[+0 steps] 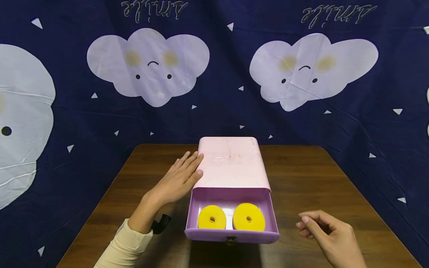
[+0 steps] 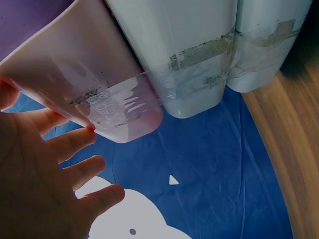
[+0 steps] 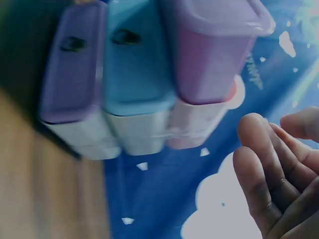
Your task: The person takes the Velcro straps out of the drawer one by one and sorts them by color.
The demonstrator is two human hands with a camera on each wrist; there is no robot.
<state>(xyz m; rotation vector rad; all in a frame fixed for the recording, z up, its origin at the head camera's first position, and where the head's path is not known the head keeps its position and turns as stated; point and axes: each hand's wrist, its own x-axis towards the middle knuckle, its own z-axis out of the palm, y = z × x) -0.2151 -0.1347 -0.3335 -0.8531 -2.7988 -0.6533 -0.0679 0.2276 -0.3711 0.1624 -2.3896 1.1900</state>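
Observation:
A pink drawer case [image 1: 231,163] sits on the table with its purple drawer [image 1: 231,235] pulled out toward me. Inside lie two thick yellow rolls side by side, a smaller left roll [image 1: 205,215] and a larger right roll [image 1: 257,216], each with a little centre hole. My left hand [image 1: 179,178] rests against the left edge of the case, fingers extended. In the left wrist view, its fingertips are at the pink wall. To the right of the drawer, my right hand [image 1: 335,234] hovers with loosely bent fingers and nothing in it.
Below the pink case, the right wrist view shows a blue drawer [image 3: 137,74] and another purple drawer [image 3: 72,84] in white casings, with clear tape across the sides. A wooden table [image 1: 301,175] carries the stack. Behind it hangs a dark blue cloud-print cloth [image 1: 224,100].

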